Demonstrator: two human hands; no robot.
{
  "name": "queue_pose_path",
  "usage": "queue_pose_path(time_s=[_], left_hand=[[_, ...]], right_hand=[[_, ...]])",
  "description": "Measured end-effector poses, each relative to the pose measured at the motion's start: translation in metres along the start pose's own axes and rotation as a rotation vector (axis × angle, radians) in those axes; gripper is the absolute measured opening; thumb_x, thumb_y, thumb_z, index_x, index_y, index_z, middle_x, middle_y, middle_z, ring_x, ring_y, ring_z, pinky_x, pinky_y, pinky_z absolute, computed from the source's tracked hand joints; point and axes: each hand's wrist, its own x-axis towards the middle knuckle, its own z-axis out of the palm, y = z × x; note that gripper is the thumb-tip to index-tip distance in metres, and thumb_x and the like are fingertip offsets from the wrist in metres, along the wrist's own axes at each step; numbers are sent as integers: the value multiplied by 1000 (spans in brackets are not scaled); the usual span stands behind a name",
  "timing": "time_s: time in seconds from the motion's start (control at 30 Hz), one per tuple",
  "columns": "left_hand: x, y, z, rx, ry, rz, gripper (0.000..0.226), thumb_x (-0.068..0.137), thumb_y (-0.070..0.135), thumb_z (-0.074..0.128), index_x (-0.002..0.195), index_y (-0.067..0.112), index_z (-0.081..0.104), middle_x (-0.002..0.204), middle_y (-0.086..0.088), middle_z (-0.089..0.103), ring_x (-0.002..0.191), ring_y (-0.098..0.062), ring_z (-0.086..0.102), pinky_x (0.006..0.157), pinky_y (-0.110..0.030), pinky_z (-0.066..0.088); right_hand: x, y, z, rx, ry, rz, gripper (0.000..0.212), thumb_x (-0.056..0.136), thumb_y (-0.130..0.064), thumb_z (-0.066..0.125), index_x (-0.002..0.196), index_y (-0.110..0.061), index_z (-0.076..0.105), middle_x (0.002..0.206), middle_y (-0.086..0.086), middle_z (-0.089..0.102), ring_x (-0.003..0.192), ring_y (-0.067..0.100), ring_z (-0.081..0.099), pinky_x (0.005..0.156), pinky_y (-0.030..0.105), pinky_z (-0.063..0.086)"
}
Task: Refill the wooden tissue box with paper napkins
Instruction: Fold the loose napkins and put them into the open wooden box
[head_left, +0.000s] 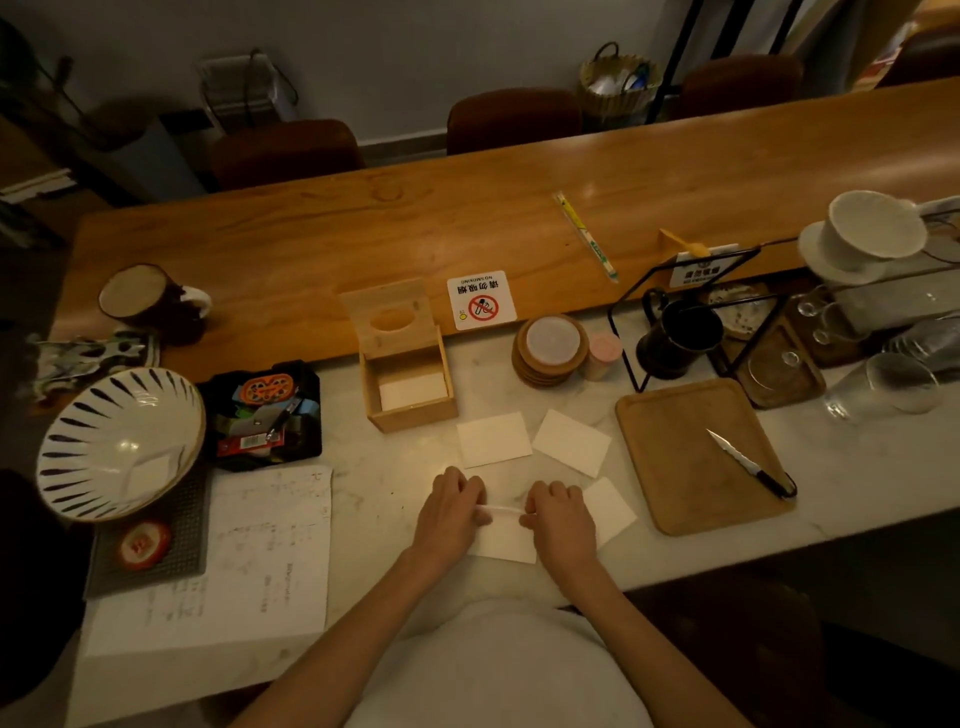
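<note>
Both hands rest on the marble surface (363, 499) at its near edge. The left hand (451, 514) and the right hand (560, 517) each have curled fingers closed on opposite ends of one paper napkin (503, 540), whose far edge is lifted into a fold between them. The grip is a light pinch on both sides; how far the fingers close underneath cannot be told.

Judgement: the step in hand is folding this napkin to fit the box. To do it well, bring the lifted edge square onto the near edge, keep both pinches level, then press the crease flat before lifting.

Just right of the right grip lies a small folded napkin (609, 506), partly under the hand. Beyond the grip, two more napkins lie flat and apart: one (493, 439) directly ahead, one (571, 441) ahead and right.

Farther ahead and slightly left stands the wooden tissue box (410, 382), its hinged lid (388, 318) raised, with pale napkins low inside. It appears far from full.
</note>
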Motion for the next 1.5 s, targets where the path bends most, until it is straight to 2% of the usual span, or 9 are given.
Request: queue_pose_path(time_s=[0.2,0.3,0.43,0.57,0.8,0.9,1.13,1.3,1.5], left_hand=[[-5,-12,-3,-232,-32,4,23,91,20,60,86,28,40,86,2,54,78,-17,50,65,-37,45],[-2,-11,-7,-378,-33,-6,15,91,13,61,97,21,49,86,-1,57,76,-20,54,67,-32,44],[3,-10,-13,-455,-15,23,12,93,9,57,90,19,61,91,4,58,83,-8,54,72,-13,39],[3,-11,-15,-531,-26,4,16,90,4,58,86,19,63,88,8,57,84,-7,54,72,-16,40],[5,-7,-19,-618,-37,-46,15,90,5,61,90,20,62,92,4,60,83,-10,55,75,-21,44],[6,-2,-20,-699,-25,-128,15,88,6,66,93,19,60,88,7,61,76,-8,54,70,-19,45],[16,7,-21,-708,138,-239,12,88,6,66,95,14,61,85,6,59,75,-5,52,65,-10,42],[52,18,-31,-825,378,-449,16,88,8,67,102,9,60,91,-2,61,83,-15,56,71,-21,46],[73,12,-25,-750,378,-517,23,86,12,69,108,11,61,99,-6,66,92,-23,63,83,-36,54]], right_hand=[[-8,3,-6,91,87,-79,17,83,-13,71,82,-16,54,81,1,58,70,19,49,54,28,36],[-9,8,-13,411,15,-42,10,91,-14,61,93,-17,52,97,-1,54,78,15,51,65,26,42],[-4,15,-20,666,-70,74,35,87,-22,68,120,-21,56,113,-11,57,83,5,57,70,9,42],[3,23,-22,702,-153,141,23,85,-29,69,106,-21,64,96,-7,68,85,6,61,75,19,47],[7,28,-22,837,-101,174,9,87,-23,69,92,-15,69,88,-2,72,84,12,66,69,12,46],[10,29,-25,855,-93,176,11,87,-21,69,95,-15,68,88,0,70,84,15,66,74,20,50],[28,17,-37,700,-85,94,10,89,-23,66,97,-17,65,77,-14,61,70,-1,55,63,10,41],[76,-9,-47,678,21,109,17,88,-20,67,102,-12,64,91,2,68,84,16,61,75,27,48],[103,-23,-36,498,-28,95,20,88,-16,65,107,-11,60,95,5,64,88,24,61,70,30,43]])
